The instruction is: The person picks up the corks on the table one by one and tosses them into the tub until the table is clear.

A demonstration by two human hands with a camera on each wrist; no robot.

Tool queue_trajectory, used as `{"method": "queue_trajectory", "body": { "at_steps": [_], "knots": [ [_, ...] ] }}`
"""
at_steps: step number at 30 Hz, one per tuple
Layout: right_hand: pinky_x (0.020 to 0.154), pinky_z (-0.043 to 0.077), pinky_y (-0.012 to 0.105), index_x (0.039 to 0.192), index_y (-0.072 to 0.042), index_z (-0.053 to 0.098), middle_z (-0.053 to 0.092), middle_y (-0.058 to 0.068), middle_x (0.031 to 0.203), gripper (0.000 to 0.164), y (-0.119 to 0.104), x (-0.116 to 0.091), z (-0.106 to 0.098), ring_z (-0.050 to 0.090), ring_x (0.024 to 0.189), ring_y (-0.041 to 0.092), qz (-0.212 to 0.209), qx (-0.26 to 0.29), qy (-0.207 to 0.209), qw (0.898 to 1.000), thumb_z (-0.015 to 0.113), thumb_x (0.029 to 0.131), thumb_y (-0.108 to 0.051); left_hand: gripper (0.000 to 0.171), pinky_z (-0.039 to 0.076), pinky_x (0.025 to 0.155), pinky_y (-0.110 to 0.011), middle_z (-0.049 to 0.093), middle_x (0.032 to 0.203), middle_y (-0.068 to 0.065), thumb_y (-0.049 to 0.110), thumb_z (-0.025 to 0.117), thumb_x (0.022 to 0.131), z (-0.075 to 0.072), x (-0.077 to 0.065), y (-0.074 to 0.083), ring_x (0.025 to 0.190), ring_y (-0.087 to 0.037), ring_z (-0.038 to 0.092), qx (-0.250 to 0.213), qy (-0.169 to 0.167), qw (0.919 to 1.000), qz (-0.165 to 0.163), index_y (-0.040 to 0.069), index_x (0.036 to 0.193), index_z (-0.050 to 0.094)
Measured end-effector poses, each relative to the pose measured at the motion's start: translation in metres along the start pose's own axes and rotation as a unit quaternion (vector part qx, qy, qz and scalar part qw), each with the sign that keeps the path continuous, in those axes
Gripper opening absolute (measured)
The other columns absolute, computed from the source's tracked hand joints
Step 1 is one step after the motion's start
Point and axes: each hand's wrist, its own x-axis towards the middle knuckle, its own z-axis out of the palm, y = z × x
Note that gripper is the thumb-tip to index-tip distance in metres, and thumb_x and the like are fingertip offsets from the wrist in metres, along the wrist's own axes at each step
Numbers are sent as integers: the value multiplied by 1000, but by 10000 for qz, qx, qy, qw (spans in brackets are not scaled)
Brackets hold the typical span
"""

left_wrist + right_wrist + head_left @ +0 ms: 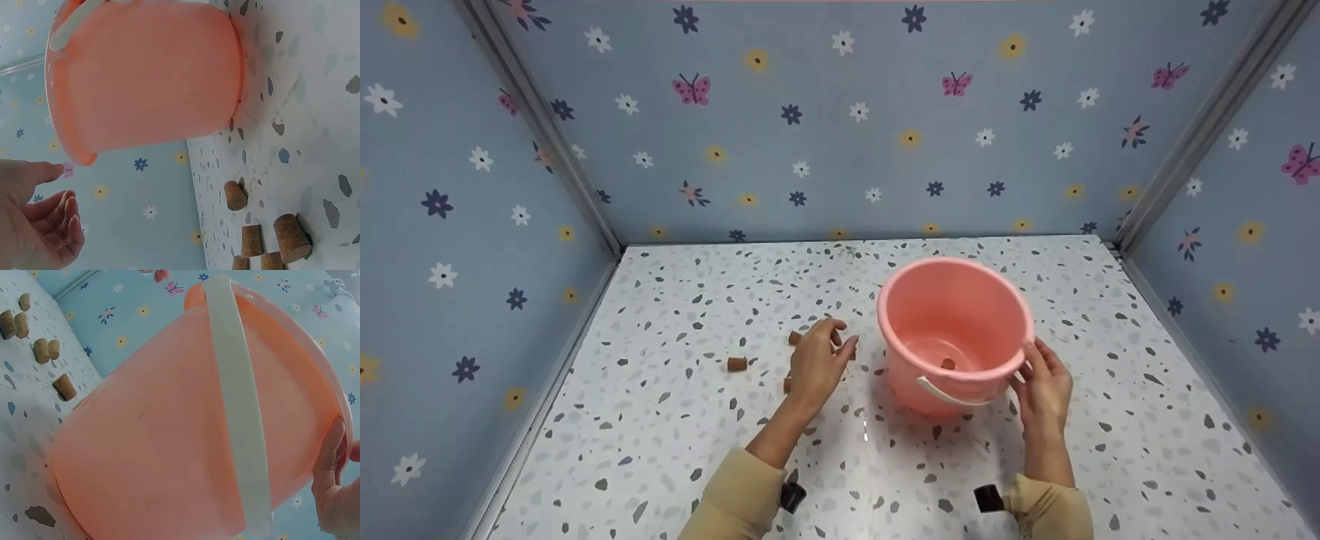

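Note:
A pink bucket (pixel 937 390) with a white handle (pixel 952 394) stands on the speckled table. My right hand (pixel 1046 386) grips its rim at the right side, the thumb against the outer wall in the right wrist view. One cork (pixel 948 364) lies on the bucket's floor. My left hand (pixel 819 360) hovers left of the bucket, fingers loosely curled, and the left wrist view shows nothing in it. Beneath and beside that hand are several brown corks (pixel 292 238), partly hidden by it in the head view; another cork (pixel 736 364) lies farther left.
White terrazzo-patterned tabletop (pixel 660 442) spreads around the bucket. Blue panels with flowers and butterflies (pixel 825 90) enclose the back and both sides, joined by grey metal posts (pixel 540 120).

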Motion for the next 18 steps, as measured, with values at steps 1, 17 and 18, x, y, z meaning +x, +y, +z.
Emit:
{"method": "queue_trajectory", "body": {
  "at_steps": [1, 17, 18],
  "knots": [
    [63, 51, 33, 112, 0, 54, 60, 12, 100, 37, -8, -11, 11, 61, 80, 23, 10, -61, 48, 10000, 66, 80, -14, 20, 39, 49, -23, 54, 70, -3, 20, 65, 80, 0, -1, -3, 58, -11, 47, -3, -28, 10000, -23, 4, 92, 63],
    [62, 50, 28, 107, -4, 52, 59, 9, 97, 32, -35, -42, 45, 60, 75, 17, 327, -288, 624, 9971, 66, 80, -13, 19, 42, 57, -27, 53, 71, -5, 18, 66, 80, 3, -23, -46, 64, -17, 52, -248, -409, 9988, 51, 3, 91, 61],
    [65, 50, 29, 109, -3, 51, 57, 10, 101, 34, -35, -42, 45, 60, 77, 17, 346, -340, 641, 9968, 65, 80, -14, 19, 43, 58, -27, 53, 72, -4, 18, 66, 80, 3, -24, -48, 65, -16, 52, -221, -423, 9989, 39, 3, 91, 61]
  ]
}}
